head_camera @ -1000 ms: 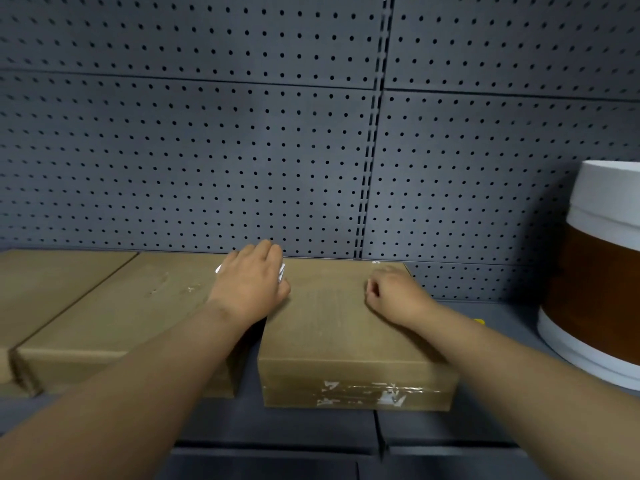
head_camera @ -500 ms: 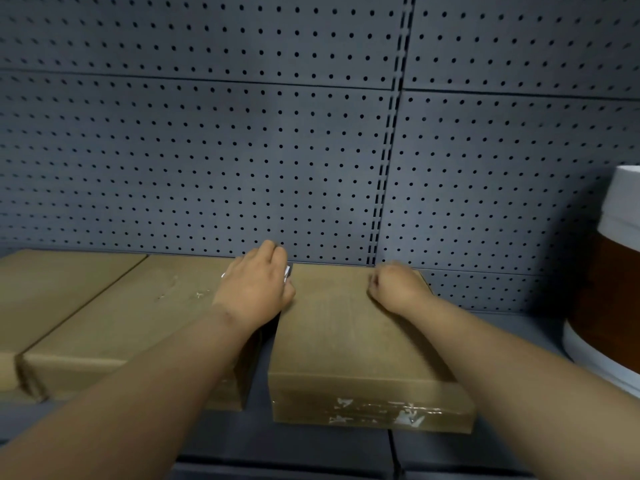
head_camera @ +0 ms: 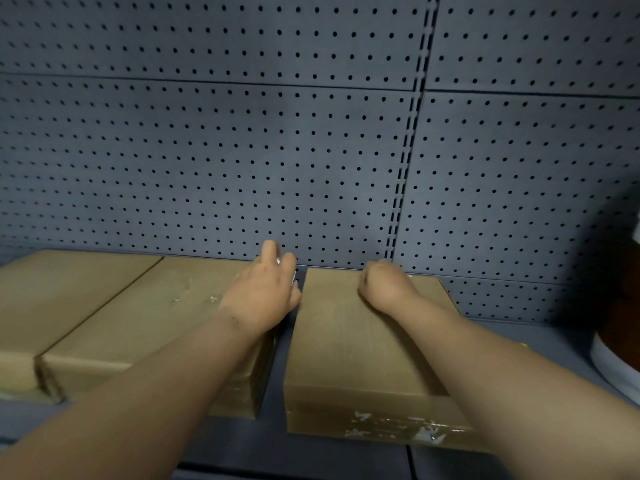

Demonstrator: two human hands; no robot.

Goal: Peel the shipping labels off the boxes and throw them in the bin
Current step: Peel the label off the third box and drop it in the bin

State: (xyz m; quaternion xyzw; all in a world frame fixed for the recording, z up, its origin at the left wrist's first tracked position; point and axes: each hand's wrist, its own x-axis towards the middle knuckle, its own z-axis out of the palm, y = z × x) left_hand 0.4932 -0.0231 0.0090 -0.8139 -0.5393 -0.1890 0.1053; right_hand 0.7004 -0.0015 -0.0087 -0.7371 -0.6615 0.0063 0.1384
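Three brown cardboard boxes lie on a grey shelf. My left hand [head_camera: 265, 294] rests over the gap between the middle box [head_camera: 138, 327] and the right box [head_camera: 346, 344]. It holds a small white label scrap [head_camera: 294, 276] that peeks out between its fingers. My right hand [head_camera: 382, 289] lies on the far part of the right box's top with its fingers curled under; whether it pinches anything is hidden. Torn white label residue [head_camera: 391, 426] marks the right box's front face. The left box [head_camera: 52, 289] lies flat at the far left.
A grey pegboard wall [head_camera: 311, 150] closes the back of the shelf just behind the boxes. A white and brown round container [head_camera: 614, 362] stands at the right edge, partly out of view. A narrow gap of bare shelf [head_camera: 273, 382] separates the middle and right boxes.
The view has shifted left, so the round container slid toward the right edge. Both hands stay in place on the boxes, the left still holding the white scrap.
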